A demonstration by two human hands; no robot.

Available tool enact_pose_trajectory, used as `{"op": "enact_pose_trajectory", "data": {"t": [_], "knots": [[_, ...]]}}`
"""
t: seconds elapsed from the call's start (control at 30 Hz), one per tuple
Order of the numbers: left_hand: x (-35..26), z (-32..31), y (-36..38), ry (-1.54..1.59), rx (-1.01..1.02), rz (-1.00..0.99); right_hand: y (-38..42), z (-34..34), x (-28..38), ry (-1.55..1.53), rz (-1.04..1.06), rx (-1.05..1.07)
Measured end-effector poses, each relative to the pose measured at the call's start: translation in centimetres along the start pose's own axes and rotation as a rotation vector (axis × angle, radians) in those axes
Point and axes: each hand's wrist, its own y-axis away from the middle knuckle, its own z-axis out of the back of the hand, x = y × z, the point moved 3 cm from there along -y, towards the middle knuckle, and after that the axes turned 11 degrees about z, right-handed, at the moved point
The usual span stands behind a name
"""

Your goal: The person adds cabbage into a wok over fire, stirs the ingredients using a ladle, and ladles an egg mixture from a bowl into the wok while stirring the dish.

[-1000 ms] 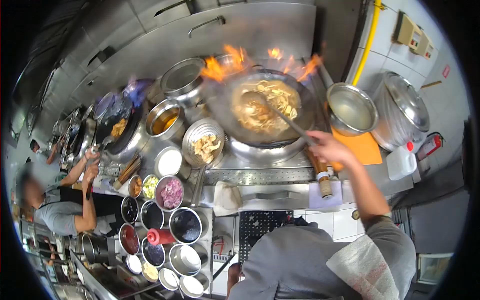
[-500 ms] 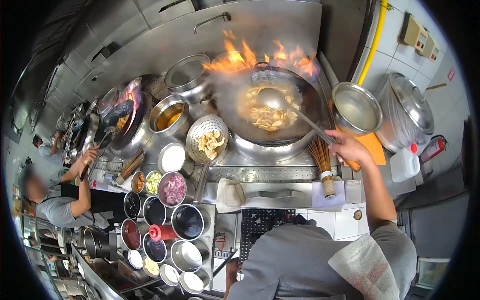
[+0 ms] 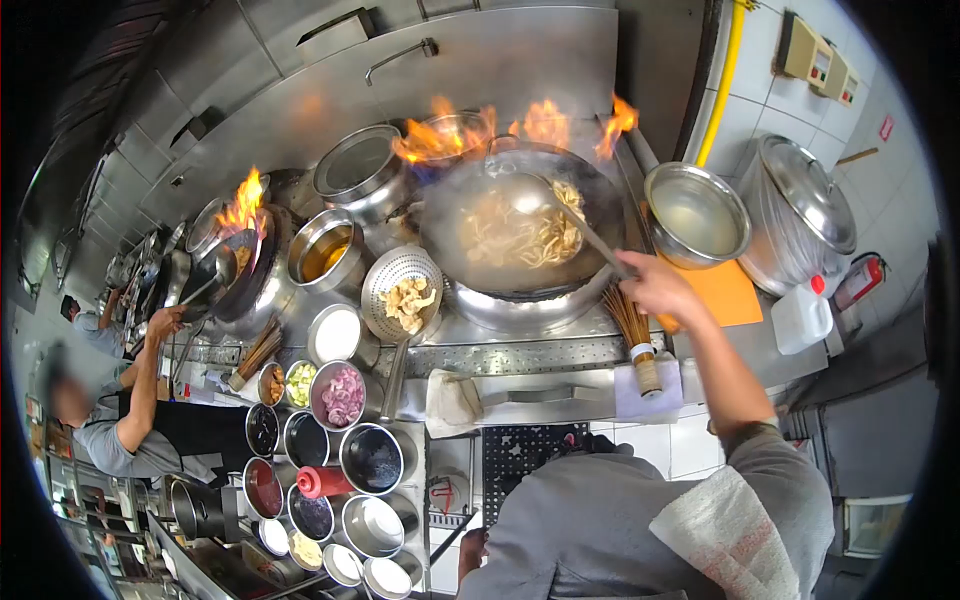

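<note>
My right hand (image 3: 662, 287) is closed round the handle of a long metal ladle (image 3: 532, 194). The ladle's bowl rests among sliced food (image 3: 545, 243) in a large, smoky wok (image 3: 590, 265), with flames behind the rim. My left hand (image 3: 472, 548) hangs low near the floor mat, beside my body; its fingers are too small and dark to make out. Left of the wok, a perforated strainer (image 3: 375, 290) holds pale cooked pieces (image 3: 408, 303). A bamboo brush (image 3: 630, 322) stands upright on the counter edge below my right hand.
Several metal containers of ingredients and a red bottle (image 3: 322, 482) stand at the lower left. A metal bowl (image 3: 697, 215), lidded pot (image 3: 805, 195) and white jug (image 3: 802, 320) are at the right. A co-worker (image 3: 130, 430) handles another wok at the left.
The ladle and my right hand have shifted slightly left in view. Food in the wok has been turned over and spread differently. The flames have changed shape, and the co-worker's hands have moved.
</note>
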Motion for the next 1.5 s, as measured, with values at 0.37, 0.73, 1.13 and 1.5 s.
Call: {"op": "enact_pose_trajectory", "data": {"t": [0.37,0.73,1.13,1.5], "knots": [[-0.2,-1.1,-0.5,-0.083,-0.019,-0.031,2.8,1.1,-1.0,-0.04,-0.029,-0.06],[-0.2,-1.4,-0.3,-0.154,-0.079,-0.051,0.9,-0.8,-1.3,-1.047,-0.16,0.044],[2.5,-1.8,1.7,0.042,-0.081,-0.184,2.8,-0.1,1.3,-0.074,0.062,-0.035],[5.3,-1.8,2.5,-0.211,-0.159,-0.203,1.8,-11.0,9.5,-0.147,0.258,0.175]]}}
